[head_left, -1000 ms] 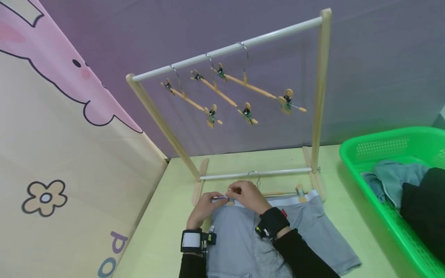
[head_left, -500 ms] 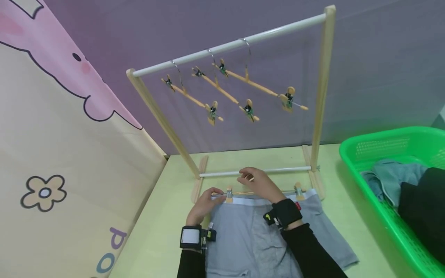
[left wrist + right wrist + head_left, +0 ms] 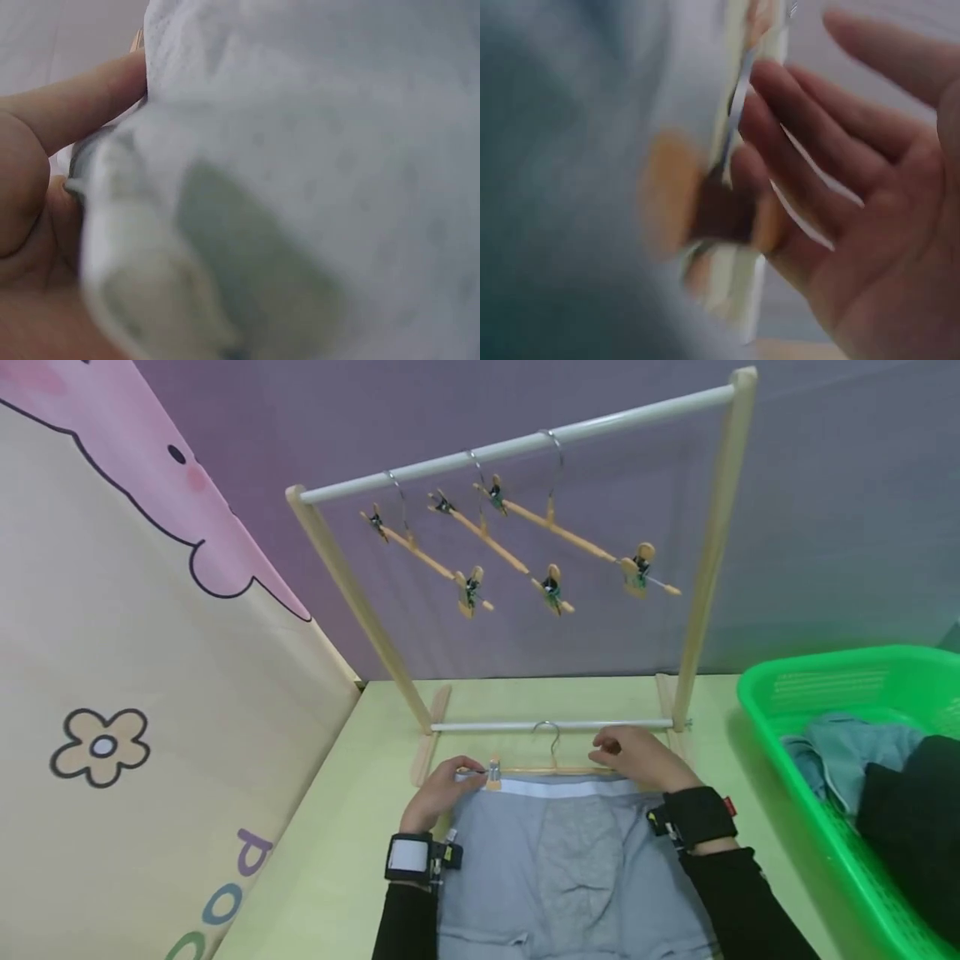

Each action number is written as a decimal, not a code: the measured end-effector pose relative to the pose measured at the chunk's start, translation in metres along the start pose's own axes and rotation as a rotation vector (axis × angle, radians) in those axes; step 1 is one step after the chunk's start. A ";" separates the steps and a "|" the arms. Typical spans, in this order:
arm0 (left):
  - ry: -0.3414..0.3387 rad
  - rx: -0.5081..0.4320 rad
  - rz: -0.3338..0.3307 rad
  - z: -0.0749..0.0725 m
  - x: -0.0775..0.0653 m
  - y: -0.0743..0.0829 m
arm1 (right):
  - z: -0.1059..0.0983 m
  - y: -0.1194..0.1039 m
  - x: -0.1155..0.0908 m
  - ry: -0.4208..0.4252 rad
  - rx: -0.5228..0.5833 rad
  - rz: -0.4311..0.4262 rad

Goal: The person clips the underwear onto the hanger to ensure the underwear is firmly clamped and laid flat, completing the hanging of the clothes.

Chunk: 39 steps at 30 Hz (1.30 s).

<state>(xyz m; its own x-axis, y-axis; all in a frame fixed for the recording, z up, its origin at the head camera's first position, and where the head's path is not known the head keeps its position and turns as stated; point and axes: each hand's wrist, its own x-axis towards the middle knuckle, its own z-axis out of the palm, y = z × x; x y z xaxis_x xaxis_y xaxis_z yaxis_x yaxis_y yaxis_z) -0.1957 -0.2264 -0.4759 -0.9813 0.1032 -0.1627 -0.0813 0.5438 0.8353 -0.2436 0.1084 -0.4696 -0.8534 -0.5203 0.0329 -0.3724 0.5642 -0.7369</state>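
Grey boxer briefs [image 3: 506, 860] with a white waistband lie on the pale green table [image 3: 337, 852]. Along the waistband runs a wooden clip hanger [image 3: 525, 770], its metal hook towards the rack. Near its left end a clip [image 3: 493, 776] sits on the waistband. My left hand [image 3: 433, 795] pinches the waistband's left corner beside that clip. In the right wrist view, the right clip [image 3: 667, 191] is blurred, with the bent, spread fingers of my right hand [image 3: 885, 195] beside it and nothing gripped. From the head view, the right hand hides that clip.
Behind the boxer briefs stands a rack with a white top rail [image 3: 517, 447] and wooden posts. Three clip hangers [image 3: 491, 543] hang from the rail. At right, a green basket [image 3: 806, 797] holds teal cloth [image 3: 862, 743] and black cloth [image 3: 911, 810].
My right hand has left the left clip and moved right along the hanger to its right end. The left hand stays at the waistband's left corner. The head view has shifted slightly.
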 end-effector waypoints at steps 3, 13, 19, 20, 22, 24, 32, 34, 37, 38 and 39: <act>0.004 -0.001 0.003 0.000 0.001 -0.001 | -0.002 0.014 -0.004 -0.079 0.039 -0.046; 0.039 0.063 0.003 0.003 0.001 -0.002 | -0.002 0.034 -0.003 -0.162 0.120 -0.108; 0.157 0.173 -0.124 -0.007 -0.003 -0.001 | -0.003 0.036 -0.003 -0.149 0.096 -0.121; 0.184 0.168 -0.140 -0.010 -0.004 0.000 | -0.003 0.036 -0.002 -0.143 0.087 -0.123; 0.236 0.148 -0.154 -0.016 -0.005 0.003 | -0.003 0.037 -0.001 -0.136 0.073 -0.112; 0.290 0.147 -0.142 -0.021 -0.003 0.007 | -0.004 0.038 -0.001 -0.132 0.069 -0.104; 0.586 0.147 -0.057 -0.050 0.023 0.037 | -0.006 0.040 -0.003 -0.140 0.090 -0.119; 0.648 0.125 -0.029 -0.059 0.032 0.044 | -0.006 0.040 -0.003 -0.137 0.090 -0.130; 0.717 0.100 0.000 -0.071 0.043 0.052 | -0.006 0.039 -0.002 -0.143 0.102 -0.139; 0.732 0.088 0.004 -0.074 0.046 0.054 | -0.006 0.039 -0.001 -0.146 0.104 -0.139; 0.742 0.075 0.008 -0.076 0.049 0.055 | -0.005 0.039 -0.001 -0.147 0.102 -0.137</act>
<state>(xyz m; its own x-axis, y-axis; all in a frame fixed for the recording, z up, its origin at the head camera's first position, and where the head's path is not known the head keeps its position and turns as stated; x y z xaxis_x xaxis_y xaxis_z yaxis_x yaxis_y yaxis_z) -0.2615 -0.2550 -0.3980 -0.8438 -0.4676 0.2633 -0.0874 0.6038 0.7923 -0.2588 0.1344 -0.4950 -0.7322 -0.6796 0.0445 -0.4361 0.4177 -0.7971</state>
